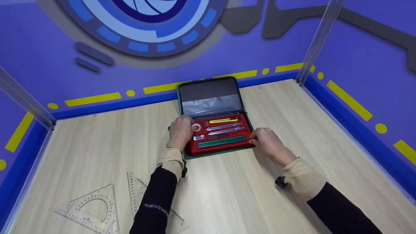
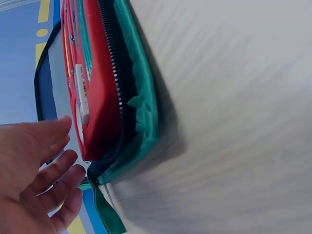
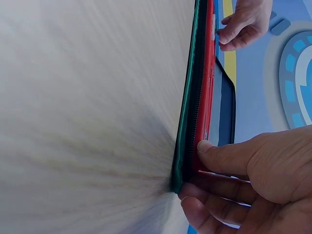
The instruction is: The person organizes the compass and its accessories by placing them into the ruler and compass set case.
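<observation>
An open zip-up case (image 1: 211,87) with green edging lies on the table, its dark lid leaning back. Its red tray (image 1: 191,151) holds green pencils (image 1: 221,142), two metal compass-like tools (image 1: 224,129), a yellow cutter (image 1: 223,120), an eraser (image 1: 198,137) and a round white piece (image 1: 196,127). My right hand (image 1: 268,141) pinches the tray's front right corner, thumb on the red side in the right wrist view. At the left side is my left hand (image 1: 181,131), fingers loosely bent; its thumb (image 2: 53,129) is close by the tray's edge, and contact is unclear.
Two clear set squares lie at the front left: one with a protractor cut-out (image 1: 92,209), and another set square (image 1: 131,188) partly hidden under my left forearm. Purple wall panels (image 1: 156,70) stand behind the case and at both sides. A green strap (image 2: 108,214) hangs off the case.
</observation>
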A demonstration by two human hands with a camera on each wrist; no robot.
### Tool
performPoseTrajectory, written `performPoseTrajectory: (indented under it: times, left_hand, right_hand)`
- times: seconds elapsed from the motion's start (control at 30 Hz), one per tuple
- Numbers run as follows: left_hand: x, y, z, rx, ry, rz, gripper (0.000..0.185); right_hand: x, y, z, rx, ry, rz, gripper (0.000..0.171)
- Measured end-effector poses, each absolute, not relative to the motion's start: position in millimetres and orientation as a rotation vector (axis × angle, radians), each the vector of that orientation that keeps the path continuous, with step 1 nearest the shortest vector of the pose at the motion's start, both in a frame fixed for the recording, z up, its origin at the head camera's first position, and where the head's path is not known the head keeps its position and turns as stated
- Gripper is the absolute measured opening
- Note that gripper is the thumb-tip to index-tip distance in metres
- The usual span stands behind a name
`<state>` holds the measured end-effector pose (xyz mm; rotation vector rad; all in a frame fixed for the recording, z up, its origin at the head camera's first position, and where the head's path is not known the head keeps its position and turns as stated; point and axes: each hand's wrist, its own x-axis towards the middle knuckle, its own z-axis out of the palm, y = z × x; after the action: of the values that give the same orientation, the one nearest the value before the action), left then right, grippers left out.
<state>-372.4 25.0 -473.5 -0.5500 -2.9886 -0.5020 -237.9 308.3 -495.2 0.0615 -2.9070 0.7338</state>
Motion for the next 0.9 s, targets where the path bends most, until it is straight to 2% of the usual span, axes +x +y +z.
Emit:
performPoseTrajectory:
  times: [0.2,0.33,0.9]
  left_hand:
    - [-371.5,21.3,-473.3,-0.671,-3.012,-0.349,0.015]
    - [-370.4,18.1,-472.4,-0.735,-3.02,-0.346,0.016]
    - [-351.2,-14.0,-443.1,-0.668,-3.041,-0.617,0.021]
  right_hand:
    - [-238.2,308.2,-496.2,0.075,-2.898,0.74,0.008]
    - [-238.5,308.8,-496.0,0.071,-2.897,0.737,0.008]
    - [-238.2,309.9,-494.5,0.068,-2.904,0.748,0.007]
